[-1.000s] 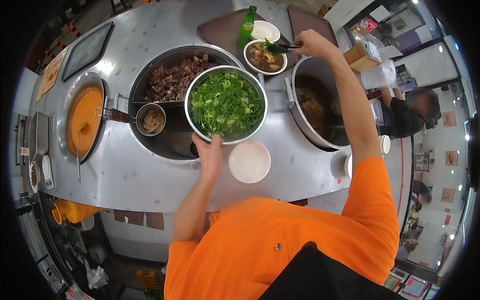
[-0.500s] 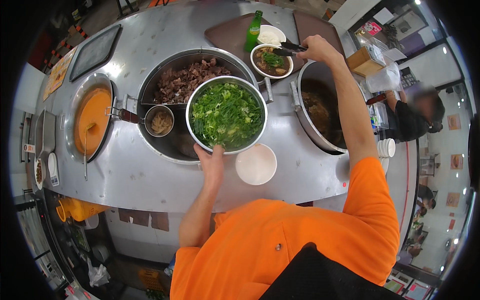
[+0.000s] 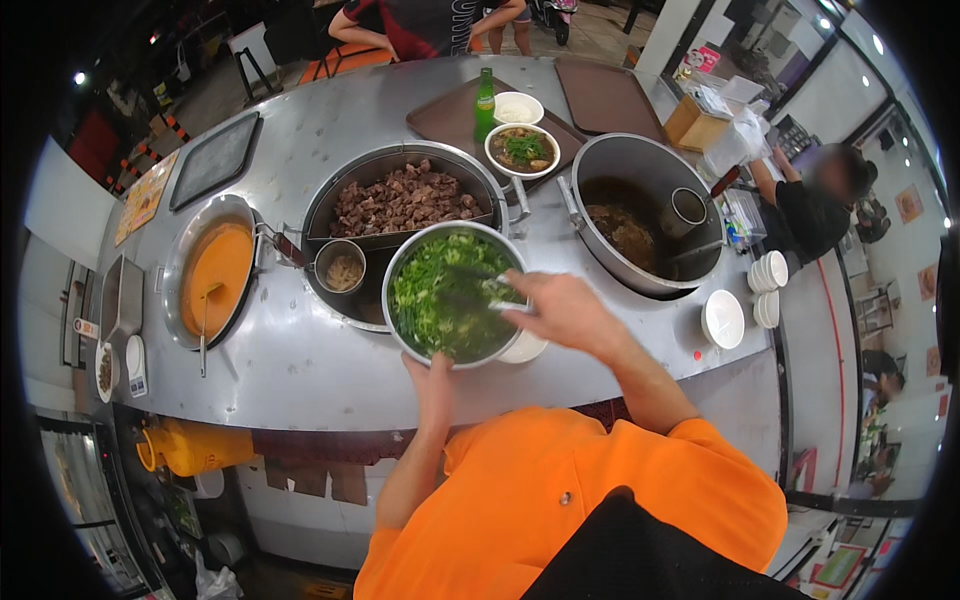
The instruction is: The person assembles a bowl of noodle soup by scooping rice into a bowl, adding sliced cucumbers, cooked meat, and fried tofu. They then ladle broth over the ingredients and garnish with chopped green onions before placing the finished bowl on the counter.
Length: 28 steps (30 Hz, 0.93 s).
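Note:
A steel bowl [image 3: 388, 282] full of chopped green onions [image 3: 428, 290] is in front of me, overlapping the near edge of a large round pot [image 3: 318, 195]. My left hand [image 3: 432, 388] grips its near rim. In my right hand [image 3: 568, 312] are tongs [image 3: 506, 292], whose blurred dark tips are in among the onions. A white bowl [image 3: 527, 348] shows partly beneath the steel bowl's right side. On a brown tray [image 3: 440, 115] stand a bowl of brown soup [image 3: 505, 165] topped with greens, a bowl of white rice [image 3: 520, 108] and a green bottle [image 3: 485, 105].
Cut meat [image 3: 400, 200] and a small metal cup [image 3: 340, 267] sit in the round pot. Left is a pan of orange sauce [image 3: 220, 268] with a ladle; right, a deep pot [image 3: 650, 160] of broth. White bowls [image 3: 768, 272] are stacked right. People stand across the counter and at right.
My right hand with the tongs has come back from the soup bowl into the green onions. The view has shifted, showing more of the far side and a person there.

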Tool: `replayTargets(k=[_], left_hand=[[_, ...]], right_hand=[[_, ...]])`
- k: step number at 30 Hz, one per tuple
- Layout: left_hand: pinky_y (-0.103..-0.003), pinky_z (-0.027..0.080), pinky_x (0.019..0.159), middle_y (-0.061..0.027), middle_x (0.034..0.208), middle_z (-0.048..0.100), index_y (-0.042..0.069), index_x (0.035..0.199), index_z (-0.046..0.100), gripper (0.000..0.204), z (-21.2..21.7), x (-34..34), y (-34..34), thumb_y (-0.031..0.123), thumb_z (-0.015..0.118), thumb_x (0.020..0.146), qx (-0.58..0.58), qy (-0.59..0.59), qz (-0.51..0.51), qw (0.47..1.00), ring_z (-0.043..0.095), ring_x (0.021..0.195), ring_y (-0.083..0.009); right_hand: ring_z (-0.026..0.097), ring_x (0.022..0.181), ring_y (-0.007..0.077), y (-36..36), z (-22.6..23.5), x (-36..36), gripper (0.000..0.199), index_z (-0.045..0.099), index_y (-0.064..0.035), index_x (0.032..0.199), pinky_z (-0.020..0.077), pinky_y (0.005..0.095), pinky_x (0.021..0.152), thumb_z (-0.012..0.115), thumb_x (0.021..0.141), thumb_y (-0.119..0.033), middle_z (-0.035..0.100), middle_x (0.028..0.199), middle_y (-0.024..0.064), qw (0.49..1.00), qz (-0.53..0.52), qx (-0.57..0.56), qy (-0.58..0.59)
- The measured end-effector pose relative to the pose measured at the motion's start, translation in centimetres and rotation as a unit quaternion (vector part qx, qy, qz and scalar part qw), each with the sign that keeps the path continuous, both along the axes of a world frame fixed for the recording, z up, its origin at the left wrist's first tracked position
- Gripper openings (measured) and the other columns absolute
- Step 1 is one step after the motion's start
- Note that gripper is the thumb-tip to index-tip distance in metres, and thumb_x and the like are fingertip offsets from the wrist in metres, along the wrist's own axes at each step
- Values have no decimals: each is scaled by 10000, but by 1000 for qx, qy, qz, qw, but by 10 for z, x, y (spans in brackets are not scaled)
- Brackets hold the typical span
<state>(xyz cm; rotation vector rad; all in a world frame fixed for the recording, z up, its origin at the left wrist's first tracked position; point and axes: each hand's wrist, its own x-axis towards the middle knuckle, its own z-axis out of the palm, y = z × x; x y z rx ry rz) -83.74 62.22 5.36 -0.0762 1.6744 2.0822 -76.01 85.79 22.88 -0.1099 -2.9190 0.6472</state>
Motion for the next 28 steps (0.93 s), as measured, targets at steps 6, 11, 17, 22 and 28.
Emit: replayTargets(k=[6,11,17,22,28], left_hand=[[-480,632,865,-143,1310,449,100,1468,251,606,0,44,-49,46,480,909,-7,-19,32,999,587,1079,-258],[-442,561,934,-162,1448,429,91,1569,208,735,35,79,-75,56,520,904,15,-103,123,987,515,1251,-294],[-528,586,920,-167,1484,389,116,1562,189,771,30,105,-104,38,525,873,6,-68,226,972,511,1275,-341],[-530,610,896,-164,1457,403,128,1546,216,766,13,105,-128,9,512,850,26,-73,278,957,539,1247,-347],[-510,650,834,-152,1483,397,160,1569,216,791,-25,76,-162,-11,497,849,46,-61,260,963,562,1253,-337]], right_hand=[[712,936,380,-49,-16,-1,658,568,112,1334,584,454,802,712,906,-368,700,1099,202,995,45,14,-83],[700,963,386,-66,-26,2,674,555,112,1345,583,459,811,711,908,-377,691,1104,231,991,125,-28,-24],[679,1004,413,-109,-69,-9,728,507,131,1384,565,468,860,701,914,-390,664,1163,285,976,197,-70,61],[667,1019,415,-144,-87,-17,808,457,146,1421,553,460,892,706,910,-429,647,1196,298,972,212,-79,67],[616,1165,453,-177,-99,-44,923,403,142,1467,490,476,1026,758,867,-464,598,1313,322,974,199,-77,-70]])
